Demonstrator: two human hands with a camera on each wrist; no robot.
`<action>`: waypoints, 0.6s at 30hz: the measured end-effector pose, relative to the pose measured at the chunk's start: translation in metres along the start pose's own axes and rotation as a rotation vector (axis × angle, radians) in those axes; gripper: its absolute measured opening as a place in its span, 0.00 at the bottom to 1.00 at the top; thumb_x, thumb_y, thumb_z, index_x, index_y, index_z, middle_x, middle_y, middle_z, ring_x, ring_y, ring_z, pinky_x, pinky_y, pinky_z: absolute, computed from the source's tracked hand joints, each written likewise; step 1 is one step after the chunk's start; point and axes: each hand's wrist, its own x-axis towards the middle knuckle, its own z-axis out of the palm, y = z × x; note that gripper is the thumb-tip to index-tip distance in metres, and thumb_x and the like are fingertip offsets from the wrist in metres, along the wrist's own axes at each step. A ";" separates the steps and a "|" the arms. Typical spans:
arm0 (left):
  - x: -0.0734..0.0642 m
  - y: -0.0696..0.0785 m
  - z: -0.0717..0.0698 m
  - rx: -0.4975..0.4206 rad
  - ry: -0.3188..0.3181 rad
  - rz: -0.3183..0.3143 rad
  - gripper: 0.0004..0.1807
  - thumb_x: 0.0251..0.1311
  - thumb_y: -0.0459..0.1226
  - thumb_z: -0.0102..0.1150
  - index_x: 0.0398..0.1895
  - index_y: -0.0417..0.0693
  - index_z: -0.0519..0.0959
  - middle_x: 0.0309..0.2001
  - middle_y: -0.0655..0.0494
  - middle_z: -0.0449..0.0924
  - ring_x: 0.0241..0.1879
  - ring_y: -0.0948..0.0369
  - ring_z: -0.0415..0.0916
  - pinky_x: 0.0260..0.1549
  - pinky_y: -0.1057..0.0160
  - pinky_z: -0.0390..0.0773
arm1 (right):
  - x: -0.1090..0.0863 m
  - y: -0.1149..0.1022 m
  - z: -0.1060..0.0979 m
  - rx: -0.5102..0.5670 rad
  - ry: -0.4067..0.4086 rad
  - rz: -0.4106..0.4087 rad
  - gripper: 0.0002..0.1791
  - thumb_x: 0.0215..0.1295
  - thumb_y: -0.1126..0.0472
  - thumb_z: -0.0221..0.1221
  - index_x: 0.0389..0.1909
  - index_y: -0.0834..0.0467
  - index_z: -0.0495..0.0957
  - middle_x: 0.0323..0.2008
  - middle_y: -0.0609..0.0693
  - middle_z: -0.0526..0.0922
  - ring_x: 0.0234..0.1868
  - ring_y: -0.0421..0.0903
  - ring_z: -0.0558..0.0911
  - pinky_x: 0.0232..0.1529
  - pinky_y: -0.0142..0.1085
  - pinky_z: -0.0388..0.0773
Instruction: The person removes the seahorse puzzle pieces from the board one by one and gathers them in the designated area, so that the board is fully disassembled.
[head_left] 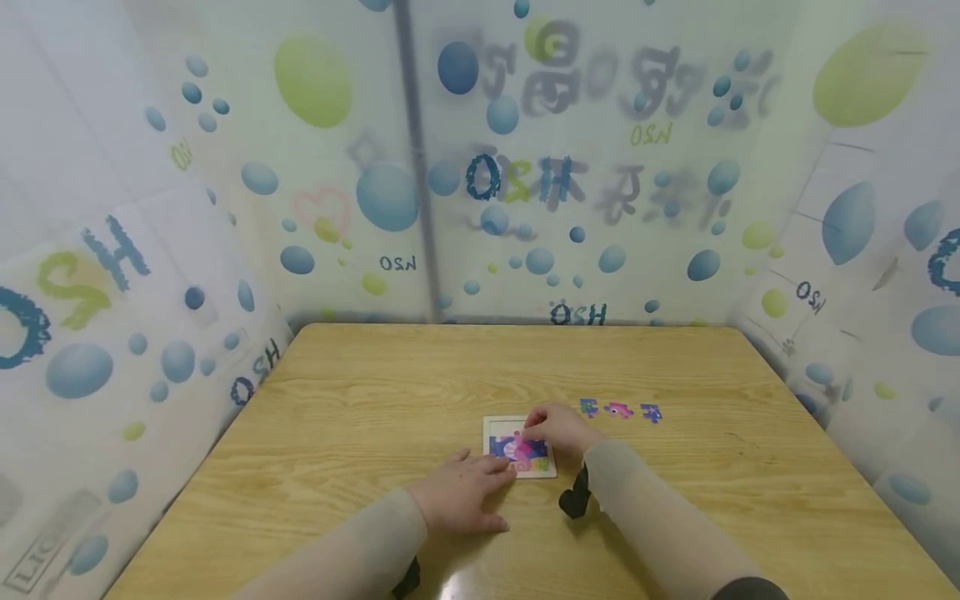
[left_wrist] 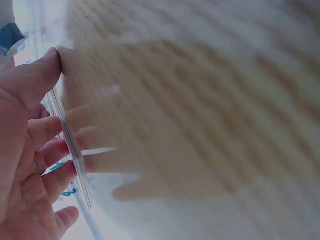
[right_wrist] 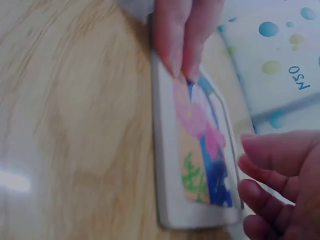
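Observation:
A small jigsaw puzzle [head_left: 520,451] with a pink figure on blue lies in a white frame [right_wrist: 167,200] on the table. My left hand [head_left: 468,492] lies palm down with fingers extended, fingertips on the frame's near-left part. In the left wrist view the left fingers [left_wrist: 57,172] reach over the thin edge of the frame. My right hand [head_left: 561,427] bends over the frame's far-right part, thumb and forefinger close together beside a pink part of the picture. The right wrist view has the right thumb [right_wrist: 275,147] and curled fingers close to the frame; I cannot tell whether they pinch a piece.
Three loose puzzle pieces lie in a row right of the frame: a blue-green piece [head_left: 588,407], a pink piece [head_left: 618,410] and a blue piece [head_left: 652,412]. The wooden table [head_left: 360,367] meets patterned curtains [head_left: 525,283] at its back and sides.

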 end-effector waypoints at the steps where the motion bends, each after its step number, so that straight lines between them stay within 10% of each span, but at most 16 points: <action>1: 0.000 0.000 0.000 0.000 0.002 -0.001 0.42 0.58 0.64 0.53 0.72 0.54 0.63 0.71 0.55 0.61 0.69 0.58 0.59 0.67 0.43 0.54 | 0.000 -0.002 0.000 0.001 0.001 -0.005 0.06 0.60 0.58 0.65 0.34 0.55 0.80 0.32 0.47 0.79 0.36 0.45 0.74 0.40 0.39 0.72; 8: -0.002 0.002 -0.004 -0.035 -0.005 -0.007 0.42 0.58 0.63 0.54 0.72 0.53 0.63 0.71 0.54 0.60 0.70 0.57 0.57 0.67 0.42 0.53 | 0.008 -0.021 0.015 -0.042 -0.040 -0.084 0.06 0.61 0.56 0.65 0.36 0.52 0.82 0.33 0.44 0.80 0.36 0.43 0.76 0.43 0.40 0.75; 18: -0.003 0.000 -0.004 -0.073 -0.019 0.005 0.42 0.59 0.62 0.54 0.72 0.52 0.62 0.72 0.53 0.58 0.71 0.56 0.55 0.66 0.40 0.54 | 0.006 -0.033 0.029 0.171 -0.116 0.079 0.04 0.60 0.66 0.64 0.36 0.57 0.80 0.26 0.51 0.80 0.14 0.39 0.69 0.13 0.28 0.69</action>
